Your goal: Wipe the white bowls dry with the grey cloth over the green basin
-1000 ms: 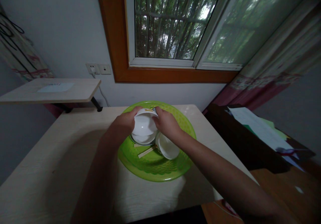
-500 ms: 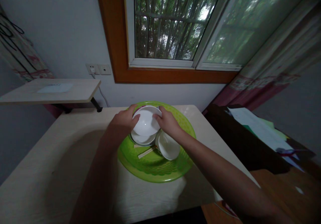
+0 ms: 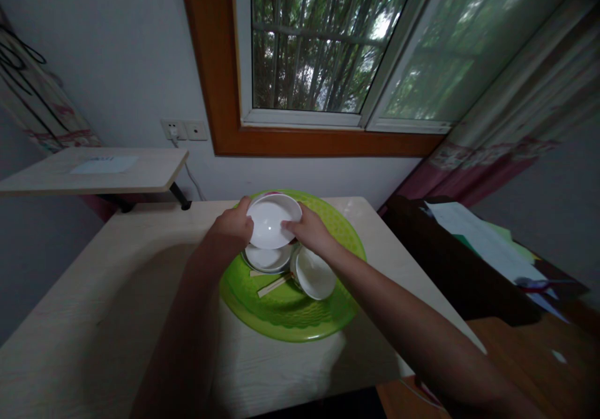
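A white bowl point(image 3: 272, 222) is held between my two hands over the back left of a round green tray point(image 3: 300, 331). My left hand point(image 3: 234, 224) grips its left rim, and my right hand point(image 3: 309, 226) grips the right rim with the thumb inside. Just below it, another white bowl point(image 3: 268, 259) rests on the tray, its back part hidden. A third white bowl point(image 3: 315, 274) sits tilted at the right, below my right wrist. Light wooden chopsticks point(image 3: 274, 286) lie in front of the bowls, partly covered by them.
The tray stands on a pale wooden table point(image 3: 154, 294). A raised shelf point(image 3: 154, 178) with a sheet of paper is at the left. Behind are the wall and a window point(image 3: 328, 44). Papers point(image 3: 482, 237) lie on a dark surface at the right, beyond the table's edge.
The held bowl has moved slightly up and to the left, with its opening facing me a little differently. Both hands have shifted with it. The other bowls and the chopsticks have stayed put.
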Demonstrator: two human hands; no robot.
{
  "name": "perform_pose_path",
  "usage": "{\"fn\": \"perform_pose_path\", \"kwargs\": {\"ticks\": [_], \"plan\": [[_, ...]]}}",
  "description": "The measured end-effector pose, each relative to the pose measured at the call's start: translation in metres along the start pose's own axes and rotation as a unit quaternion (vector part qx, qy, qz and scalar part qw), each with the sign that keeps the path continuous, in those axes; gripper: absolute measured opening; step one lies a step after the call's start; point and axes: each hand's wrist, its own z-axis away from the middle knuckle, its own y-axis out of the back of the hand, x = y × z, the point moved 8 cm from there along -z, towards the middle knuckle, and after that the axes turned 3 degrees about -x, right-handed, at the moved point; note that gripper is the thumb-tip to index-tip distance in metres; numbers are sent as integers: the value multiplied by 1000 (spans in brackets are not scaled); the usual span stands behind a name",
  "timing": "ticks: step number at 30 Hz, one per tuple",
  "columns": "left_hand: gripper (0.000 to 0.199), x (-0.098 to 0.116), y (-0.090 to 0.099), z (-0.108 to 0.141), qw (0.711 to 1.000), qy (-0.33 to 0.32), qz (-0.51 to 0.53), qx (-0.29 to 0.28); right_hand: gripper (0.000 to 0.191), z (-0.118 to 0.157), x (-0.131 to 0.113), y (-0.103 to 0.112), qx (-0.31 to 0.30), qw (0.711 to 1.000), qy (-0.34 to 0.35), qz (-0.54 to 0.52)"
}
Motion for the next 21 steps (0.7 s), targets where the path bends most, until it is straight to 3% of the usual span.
{"fn": "perform_pose_path", "kwargs": {"ticks": [2,6,11,14,17,21], "plan": [[42,-1,-4,0,1000,-18,-6,-10,32,2,-7,5,22,992,24,124],[48,-5,-16,-2,998,-52,-37,-23,24,8,-21,2,29,947,69,312],[50,-7,-23,-5,995,-75,-65,-21,22,9,-25,0,23,937,75,340],[51,-4,-14,-7,996,-64,-60,17,23,3,-16,7,17,970,47,240],[47,-1,1,-7,997,-38,-5,71,33,-4,3,5,-19,1000,-19,6],[56,7,3,-4,995,-17,71,64,38,-7,15,-10,-57,960,-53,-268]]}}
